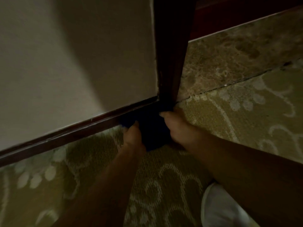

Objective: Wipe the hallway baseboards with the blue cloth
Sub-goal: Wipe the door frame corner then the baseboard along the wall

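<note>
Blue cloth (pixel 148 126): bunched against dark wooden baseboard (pixel 78 128) at door-frame corner, for wiping.
Left hand (pixel 133 136): grasping cloth.
Right hand (pixel 176 128): grasping cloth.

A dark blue cloth (pixel 148 126), bunched up, lies against the dark wooden baseboard (pixel 65 133) at the corner.

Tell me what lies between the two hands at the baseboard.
In the head view, the blue cloth fills the gap between the left hand and right hand, bunched against the baseboard beside the door frame.
</note>
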The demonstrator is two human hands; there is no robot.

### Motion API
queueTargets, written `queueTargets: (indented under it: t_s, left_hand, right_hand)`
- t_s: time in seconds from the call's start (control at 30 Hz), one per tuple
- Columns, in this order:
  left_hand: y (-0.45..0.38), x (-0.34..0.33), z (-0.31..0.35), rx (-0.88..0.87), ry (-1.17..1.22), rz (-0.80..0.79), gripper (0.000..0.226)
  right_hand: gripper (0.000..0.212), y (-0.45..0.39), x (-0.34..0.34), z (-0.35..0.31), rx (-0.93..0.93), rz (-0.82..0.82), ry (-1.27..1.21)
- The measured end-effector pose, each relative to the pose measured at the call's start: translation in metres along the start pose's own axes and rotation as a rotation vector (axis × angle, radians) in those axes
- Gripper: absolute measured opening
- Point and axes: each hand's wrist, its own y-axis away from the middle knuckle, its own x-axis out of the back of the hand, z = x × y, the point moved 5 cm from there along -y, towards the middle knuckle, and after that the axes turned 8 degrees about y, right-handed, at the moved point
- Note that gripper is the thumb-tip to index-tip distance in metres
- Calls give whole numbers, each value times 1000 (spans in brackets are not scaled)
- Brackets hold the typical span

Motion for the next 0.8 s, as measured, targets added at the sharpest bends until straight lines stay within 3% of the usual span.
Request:
queueTargets:
  t_s: [0.13,0.27,0.4,0.53,0.6,0.73,0.8]
  left_hand:
    - [2,6,2,27,67,-55,46]
    - [-23,14,-6,45,84,-53,74]
    - [15,13,18,112,106,-79,39]
    - [41,25,61,73,186,-169,40]
    - [47,34,77,35,189,-186,40]
    - [24,49,54,-19,55,-122,37]
    - [22,62,31,66,34,-145,39]
  right_hand:
    - [21,-4,-5,7,-11,33,55]
    - [9,-3,-11,6,50,136,15]
    - [20,12,-33,1,113,208,39]
    - [8,21,-60,-24,189,223,27]
    - [12,28,-64,-35,216,215,-5]
    - [20,34,-55,-10,236,238,137]
    - [16,44,-46,6,153,203,178]
